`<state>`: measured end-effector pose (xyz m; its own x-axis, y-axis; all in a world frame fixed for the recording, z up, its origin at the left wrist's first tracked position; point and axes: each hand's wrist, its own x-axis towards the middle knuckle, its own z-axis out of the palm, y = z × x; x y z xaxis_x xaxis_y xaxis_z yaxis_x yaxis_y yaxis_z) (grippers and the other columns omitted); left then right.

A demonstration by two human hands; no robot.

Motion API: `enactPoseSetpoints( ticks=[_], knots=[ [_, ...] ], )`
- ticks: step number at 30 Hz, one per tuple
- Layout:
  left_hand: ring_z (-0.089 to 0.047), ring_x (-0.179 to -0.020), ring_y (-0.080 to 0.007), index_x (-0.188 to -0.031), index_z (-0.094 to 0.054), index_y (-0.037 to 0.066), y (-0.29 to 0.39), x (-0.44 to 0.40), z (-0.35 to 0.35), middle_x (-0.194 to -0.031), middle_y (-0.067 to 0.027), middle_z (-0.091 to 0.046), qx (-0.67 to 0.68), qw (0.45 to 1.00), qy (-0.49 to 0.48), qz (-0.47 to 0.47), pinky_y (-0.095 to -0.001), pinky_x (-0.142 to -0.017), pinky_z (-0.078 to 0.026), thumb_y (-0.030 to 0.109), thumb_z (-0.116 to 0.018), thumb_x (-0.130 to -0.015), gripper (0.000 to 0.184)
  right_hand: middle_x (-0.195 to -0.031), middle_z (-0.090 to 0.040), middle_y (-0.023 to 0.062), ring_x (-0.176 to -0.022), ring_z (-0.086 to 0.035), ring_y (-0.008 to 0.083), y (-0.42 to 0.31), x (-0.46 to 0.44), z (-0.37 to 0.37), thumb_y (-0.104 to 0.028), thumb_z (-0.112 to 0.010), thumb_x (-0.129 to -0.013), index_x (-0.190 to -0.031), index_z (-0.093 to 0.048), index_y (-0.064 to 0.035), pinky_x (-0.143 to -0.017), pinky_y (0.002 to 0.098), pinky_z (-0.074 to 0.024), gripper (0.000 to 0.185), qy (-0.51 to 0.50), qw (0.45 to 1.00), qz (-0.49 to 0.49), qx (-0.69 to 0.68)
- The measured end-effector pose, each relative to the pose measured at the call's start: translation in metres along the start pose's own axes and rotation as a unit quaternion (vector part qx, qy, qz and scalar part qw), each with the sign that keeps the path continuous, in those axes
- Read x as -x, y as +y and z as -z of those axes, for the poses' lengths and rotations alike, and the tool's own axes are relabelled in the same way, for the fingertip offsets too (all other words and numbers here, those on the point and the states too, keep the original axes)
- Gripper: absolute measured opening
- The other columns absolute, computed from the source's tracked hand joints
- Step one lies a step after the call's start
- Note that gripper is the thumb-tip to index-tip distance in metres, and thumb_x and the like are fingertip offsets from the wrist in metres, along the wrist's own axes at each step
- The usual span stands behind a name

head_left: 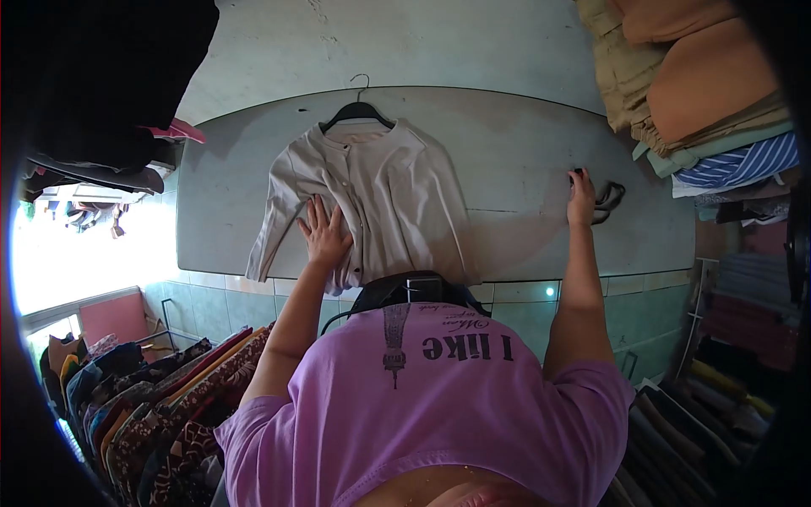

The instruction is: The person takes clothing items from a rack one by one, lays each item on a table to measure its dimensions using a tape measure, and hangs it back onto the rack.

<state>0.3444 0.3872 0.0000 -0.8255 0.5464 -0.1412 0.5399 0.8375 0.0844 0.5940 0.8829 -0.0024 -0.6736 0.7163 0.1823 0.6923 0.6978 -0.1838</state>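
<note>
A light grey, button-front cardigan (397, 190) lies on a pale board, its neck toward the far edge. A black clothes hanger (359, 111) with a metal hook sits inside its neckline. My left hand (328, 235) rests flat on the cardigan's left front, fingers spread, beside the button line. Well to the right of the garment, my right hand (580, 198) is on the board with its fingers curled around a small dark thing, only partly visible. A dark looped strap (608, 203) lies against that hand's right side; whether the two are joined I cannot tell.
The pale board (515, 152) has a curved far edge. Folded clothes (710, 93) are stacked at the upper right, dark clothes (101, 84) at the upper left. Many garments (160, 414) hang in a row at the lower left. More folded cloth (735, 372) fills shelves at the right.
</note>
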Motion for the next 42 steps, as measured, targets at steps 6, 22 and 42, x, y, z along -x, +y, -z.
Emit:
enactPoseSetpoints(
  ticks=[6,22,42],
  knots=[
    [-0.016,-0.133,-0.0362,-0.132,-0.039,0.019,-0.006,-0.002,0.014,-0.145,-0.0177,-0.018,0.055,0.998,-0.027,-0.02,-0.0587,-0.103,-0.014,0.033,-0.061,-0.074,0.063,-0.076,-0.058,0.0088,-0.072,-0.058,0.0269,-0.122,0.049,0.034,-0.016,-0.061,-0.082,-0.087,-0.057,-0.0073,-0.066,0.0394,-0.0447,0.011,0.034,0.942,0.024,-0.332],
    [-0.059,-0.072,-0.0256,-0.095,-0.056,0.006,-0.219,-0.056,0.055,-0.079,-0.0133,-0.062,0.341,0.929,-0.035,0.141,-0.0363,-0.066,-0.044,0.026,-0.05,-0.09,0.022,-0.093,-0.055,0.0064,-0.09,-0.051,0.0177,-0.13,0.032,0.03,-0.016,-0.048,-0.088,-0.097,-0.053,-0.0049,-0.081,0.0297,-0.0396,0.015,-0.058,0.884,-0.185,-0.426],
    [-0.024,-0.132,-0.0283,-0.134,-0.037,0.019,-0.074,-0.128,0.073,-0.141,-0.0109,-0.03,-0.051,0.971,0.079,-0.218,-0.0561,-0.102,-0.024,0.05,-0.057,-0.077,0.068,-0.134,-0.041,0.0079,-0.127,-0.031,0.0325,-0.239,0.012,0.006,-0.034,-0.053,-0.085,-0.125,-0.044,-0.0252,-0.098,0.0592,-0.0232,0.042,0.002,0.998,-0.038,0.05]
  ],
)
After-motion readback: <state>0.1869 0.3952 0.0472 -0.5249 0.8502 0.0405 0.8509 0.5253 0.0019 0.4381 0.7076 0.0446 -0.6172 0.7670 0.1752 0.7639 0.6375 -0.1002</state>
